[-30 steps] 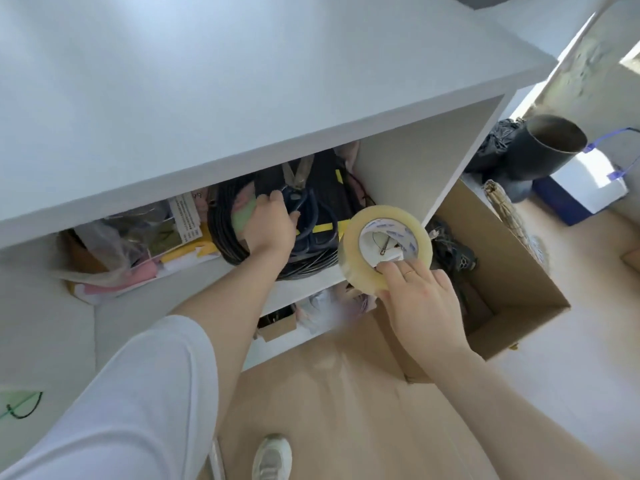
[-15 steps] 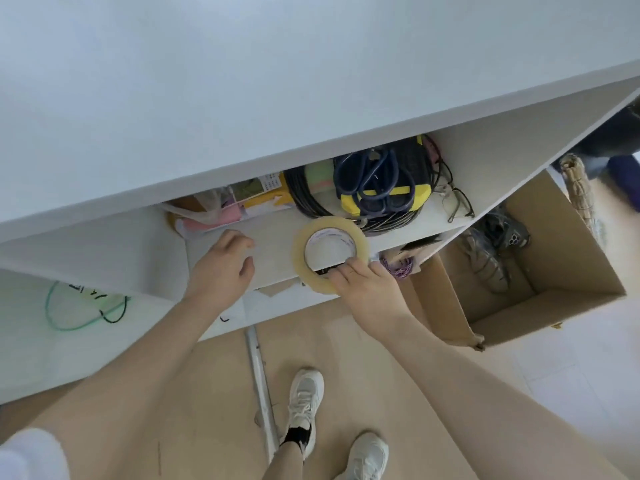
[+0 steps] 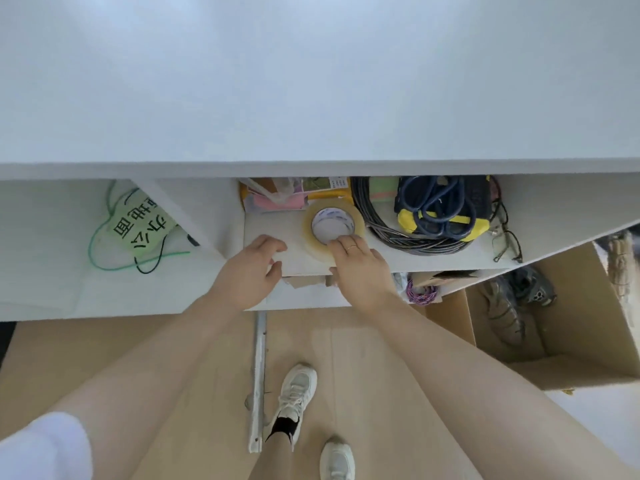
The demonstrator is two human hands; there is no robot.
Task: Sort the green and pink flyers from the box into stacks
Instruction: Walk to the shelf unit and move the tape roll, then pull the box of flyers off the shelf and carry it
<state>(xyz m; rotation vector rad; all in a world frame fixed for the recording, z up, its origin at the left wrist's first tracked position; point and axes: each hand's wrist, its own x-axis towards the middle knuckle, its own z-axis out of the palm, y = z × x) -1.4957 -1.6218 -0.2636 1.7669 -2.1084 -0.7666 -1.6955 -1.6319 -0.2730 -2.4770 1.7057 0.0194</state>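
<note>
Right hand (image 3: pixel 360 271): fingers curled over the glossy tape roll (image 3: pixel 334 225), holding it flat on the shelf (image 3: pixel 270 223).
Left hand (image 3: pixel 247 270): loosely curled at the shelf's front edge, holding nothing.
Flyers (image 3: pixel 277 201): pink and green sheets at the shelf's back, behind the roll.
Open room: bare board between flyers and hands.
Cable coil (image 3: pixel 398 230): black, round, right of the roll.

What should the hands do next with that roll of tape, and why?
Probably the right hand should let go of the tape roll, since it already lies flat on the shelf. Then the left hand, which holds nothing, could reach for the pink and green papers behind it.
</note>
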